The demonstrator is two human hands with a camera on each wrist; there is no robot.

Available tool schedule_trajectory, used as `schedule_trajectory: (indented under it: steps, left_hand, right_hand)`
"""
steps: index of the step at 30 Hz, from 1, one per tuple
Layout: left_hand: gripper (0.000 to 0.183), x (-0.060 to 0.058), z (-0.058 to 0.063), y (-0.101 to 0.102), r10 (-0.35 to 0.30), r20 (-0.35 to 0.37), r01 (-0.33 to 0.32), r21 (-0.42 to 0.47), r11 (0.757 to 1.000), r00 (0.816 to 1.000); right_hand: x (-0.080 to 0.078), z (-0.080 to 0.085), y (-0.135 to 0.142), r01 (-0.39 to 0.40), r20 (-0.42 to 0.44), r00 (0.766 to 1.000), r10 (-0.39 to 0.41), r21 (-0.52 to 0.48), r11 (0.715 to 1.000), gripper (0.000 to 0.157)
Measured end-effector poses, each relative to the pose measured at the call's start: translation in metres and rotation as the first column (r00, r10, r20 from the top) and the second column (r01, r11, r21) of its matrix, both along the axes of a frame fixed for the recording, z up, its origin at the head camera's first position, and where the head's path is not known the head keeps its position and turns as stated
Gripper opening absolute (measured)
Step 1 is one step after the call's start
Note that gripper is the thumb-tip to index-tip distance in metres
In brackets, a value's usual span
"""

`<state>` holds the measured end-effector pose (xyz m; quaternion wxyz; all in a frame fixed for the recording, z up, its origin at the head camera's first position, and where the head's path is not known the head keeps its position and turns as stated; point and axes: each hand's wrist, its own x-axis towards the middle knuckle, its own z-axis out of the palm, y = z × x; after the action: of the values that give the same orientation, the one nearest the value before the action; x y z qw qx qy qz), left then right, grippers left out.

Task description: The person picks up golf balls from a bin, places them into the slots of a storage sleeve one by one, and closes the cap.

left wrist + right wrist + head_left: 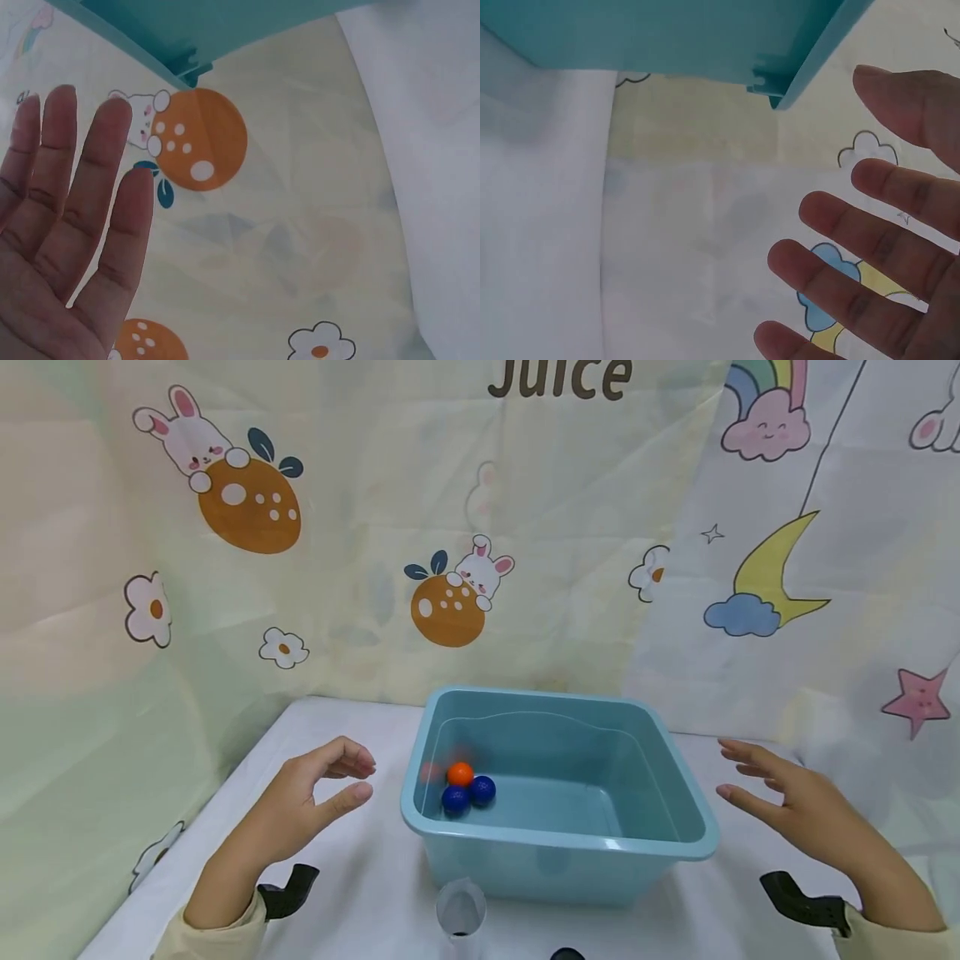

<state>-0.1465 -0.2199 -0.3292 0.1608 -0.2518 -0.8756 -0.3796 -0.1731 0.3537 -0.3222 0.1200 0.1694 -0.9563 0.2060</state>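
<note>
A light blue plastic basin (pixel 558 843) stands on the white table between my two hands. Inside it, by the left wall, an orange ball (pixel 460 774) lies against two dark blue balls (pixel 456 800). My left hand (pixel 318 797) hovers to the left of the basin, apart from its rim, fingers relaxed and holding nothing. On the opposite side my right hand (pixel 787 802) is held beyond the right rim, its fingers spread and bare. Both wrist views show part of the basin's outer wall (pixel 247 22) above the fingers.
In front of the basin stands a clear cup-like container (pixel 461 910), with a small black round object (pixel 567 954) to its right at the frame's lower edge. A printed cloth (pixel 360 485) hangs behind the table (pixel 352 881) and along its left side.
</note>
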Motion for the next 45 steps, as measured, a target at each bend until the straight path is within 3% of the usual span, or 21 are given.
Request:
schedule_trajectory:
  steps: [6, 10, 16, 27, 34, 38, 45]
  left_hand:
    - [0.026, 0.003, -0.003, 0.005, -0.125, 0.109, 0.130, -0.045, 0.990, 0.986]
    - [0.026, 0.007, -0.002, 0.008, -0.183, 0.215, 0.198, -0.053, 0.979, 0.959]
    - [0.025, 0.011, -0.001, 0.010, -0.243, 0.297, 0.261, -0.022, 0.965, 0.924]
    - [0.052, 0.007, -0.021, 0.030, -0.335, 0.505, 0.394, -0.012, 0.919, 0.795]
    - [0.051, 0.008, -0.035, 0.044, -0.368, 0.560, 0.426, 0.029, 0.904, 0.742]
    - [0.050, 0.009, -0.039, 0.050, -0.394, 0.562, 0.442, 0.055, 0.895, 0.727]
    - [0.052, 0.009, -0.046, 0.057, -0.444, 0.526, 0.479, 0.077, 0.874, 0.725]
  right_hand:
    - [-0.002, 0.017, -0.001, -0.029, 0.015, 0.999, 0.029, 0.053, 0.998, 0.068]
    - [-0.004, 0.028, -0.008, -0.052, 0.024, 0.998, 0.051, 0.055, 0.997, 0.066]
    - [-0.010, 0.039, -0.015, -0.117, 0.005, 0.993, 0.116, 0.036, 0.993, 0.062]
    - [-0.023, 0.059, -0.034, -0.232, 0.017, 0.973, 0.231, 0.033, 0.972, 0.059]
    - [-0.028, 0.070, -0.056, -0.268, 0.072, 0.961, 0.265, 0.022, 0.963, 0.060]
    - [-0.032, 0.074, -0.067, -0.302, 0.089, 0.950, 0.300, 0.007, 0.953, 0.058]
    - [-0.039, 0.078, -0.084, -0.334, 0.125, 0.933, 0.337, -0.044, 0.942, 0.055]
